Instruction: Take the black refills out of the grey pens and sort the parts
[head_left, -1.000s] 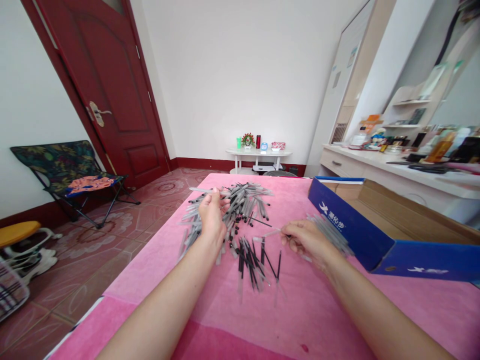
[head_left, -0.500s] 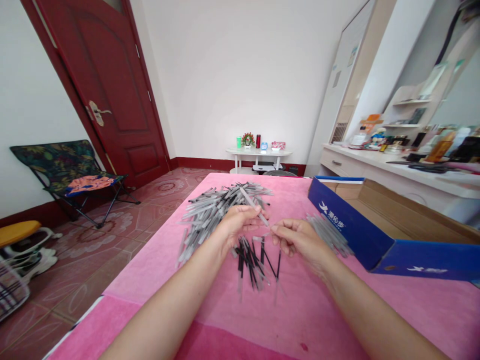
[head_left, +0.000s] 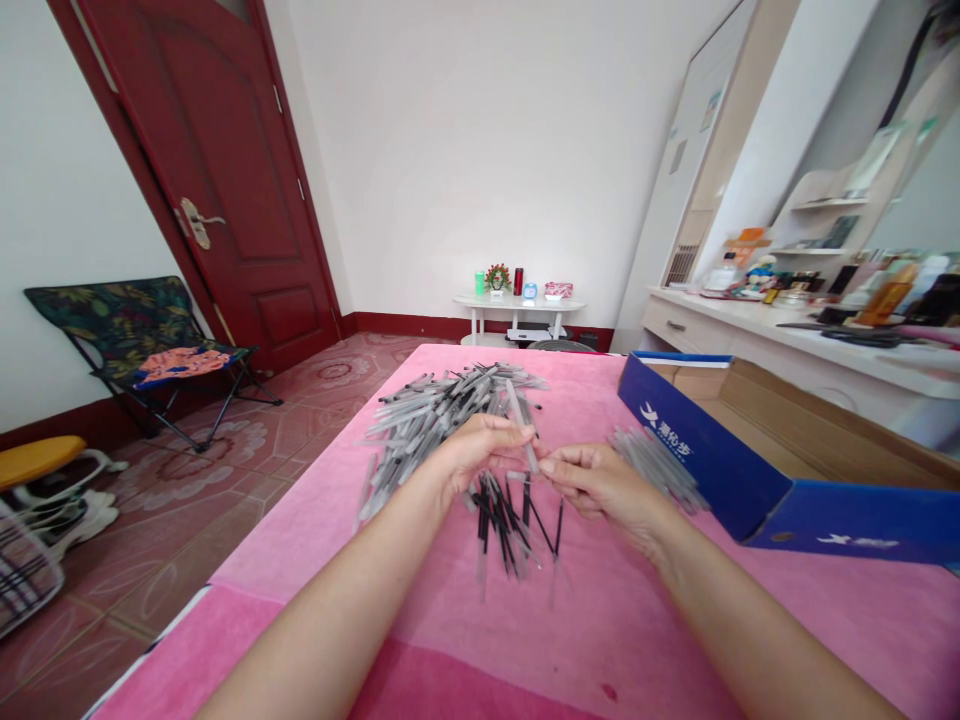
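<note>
My left hand (head_left: 487, 445) is closed around a translucent grey pen barrel (head_left: 516, 405), which points up and away from me. At the barrel's lower end, the thumb and fingers of my right hand (head_left: 589, 475) are pinched together. Something small may sit between those fingertips, too small to tell. Below both hands lie several thin black-and-clear pen refills (head_left: 502, 525), loosely bunched on the pink cloth (head_left: 465, 620). Beyond my left hand spreads a large heap of grey translucent pens (head_left: 420, 425). A smaller, neater row of similar pens (head_left: 656, 468) lies past my right hand.
A blue open cardboard box (head_left: 701, 465) stands at the right of the table, beside the small row. Farther back are a low white table (head_left: 517, 303) and a dressing table (head_left: 750, 315) with bottles. A folding chair (head_left: 142, 330) is at the left.
The pen barrel has turned more upright, its lower end now at my right fingertips. My hands have come closer together. The piles and box are unchanged.
</note>
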